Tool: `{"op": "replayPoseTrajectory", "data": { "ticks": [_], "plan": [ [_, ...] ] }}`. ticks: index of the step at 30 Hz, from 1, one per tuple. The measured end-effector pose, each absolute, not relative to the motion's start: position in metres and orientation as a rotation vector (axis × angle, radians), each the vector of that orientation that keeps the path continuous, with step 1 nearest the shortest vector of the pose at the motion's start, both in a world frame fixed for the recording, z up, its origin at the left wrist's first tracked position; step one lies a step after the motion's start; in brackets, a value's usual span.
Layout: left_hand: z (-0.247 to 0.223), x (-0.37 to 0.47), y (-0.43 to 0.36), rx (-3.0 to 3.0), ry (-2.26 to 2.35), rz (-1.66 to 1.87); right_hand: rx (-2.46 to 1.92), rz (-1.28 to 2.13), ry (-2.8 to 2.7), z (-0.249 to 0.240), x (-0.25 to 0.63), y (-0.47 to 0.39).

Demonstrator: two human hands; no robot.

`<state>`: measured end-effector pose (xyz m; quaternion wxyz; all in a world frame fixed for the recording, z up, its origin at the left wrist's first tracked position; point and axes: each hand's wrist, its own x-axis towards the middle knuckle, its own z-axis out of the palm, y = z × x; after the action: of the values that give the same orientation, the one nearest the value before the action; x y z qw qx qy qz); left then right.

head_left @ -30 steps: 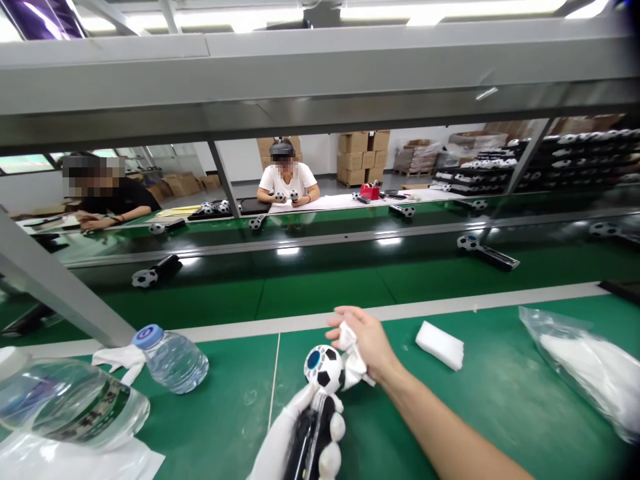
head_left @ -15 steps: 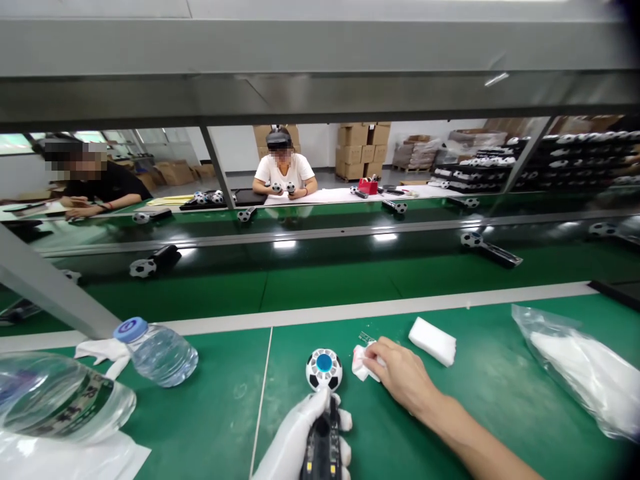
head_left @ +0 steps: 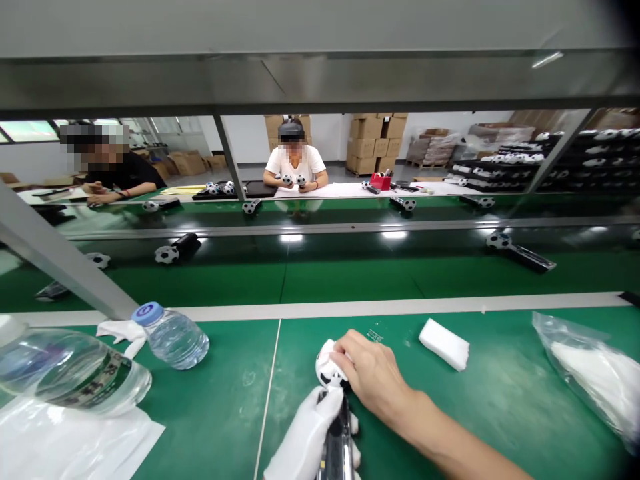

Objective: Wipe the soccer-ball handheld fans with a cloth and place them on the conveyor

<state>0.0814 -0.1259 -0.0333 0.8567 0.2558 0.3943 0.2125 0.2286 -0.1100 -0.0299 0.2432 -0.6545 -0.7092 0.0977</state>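
Observation:
My left hand [head_left: 305, 443], in a white glove, grips the black handle [head_left: 336, 447] of a small device topped with a soccer-ball head [head_left: 326, 368], held upright over the green table [head_left: 215, 413]. My bare right hand [head_left: 373, 377] covers the right side of the ball head with its fingers curled over it. The white cloth it held earlier is hidden under the palm.
A white sponge block [head_left: 444, 343] lies right of my hands. A plastic bag [head_left: 595, 370] is at far right, two water bottles [head_left: 173, 337] and plastic wrap at left. A conveyor [head_left: 350, 267] carries several soccer-ball devices. Two people sit across it.
My right hand moved from beside the ball, with the white cloth, back onto the ball head. The ball's blue-centred face is now covered. The view shifted slightly.

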Motion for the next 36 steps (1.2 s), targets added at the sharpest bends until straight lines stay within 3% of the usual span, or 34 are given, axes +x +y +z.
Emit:
{"op": "replayPoseTrajectory", "data": {
  "ticks": [12,23,36],
  "plan": [
    [-0.042,0.085,-0.125,0.528,0.847,0.449,-1.721,0.340,-1.909,-0.029,0.228,-0.116],
    [-0.044,0.072,-0.120,0.369,0.810,0.423,-1.643,0.964,-0.997,-0.065,0.278,-0.120],
    [-0.020,0.057,-0.113,0.377,0.705,0.497,-1.671,0.922,-0.968,-0.085,0.281,-0.128]
  ]
}}
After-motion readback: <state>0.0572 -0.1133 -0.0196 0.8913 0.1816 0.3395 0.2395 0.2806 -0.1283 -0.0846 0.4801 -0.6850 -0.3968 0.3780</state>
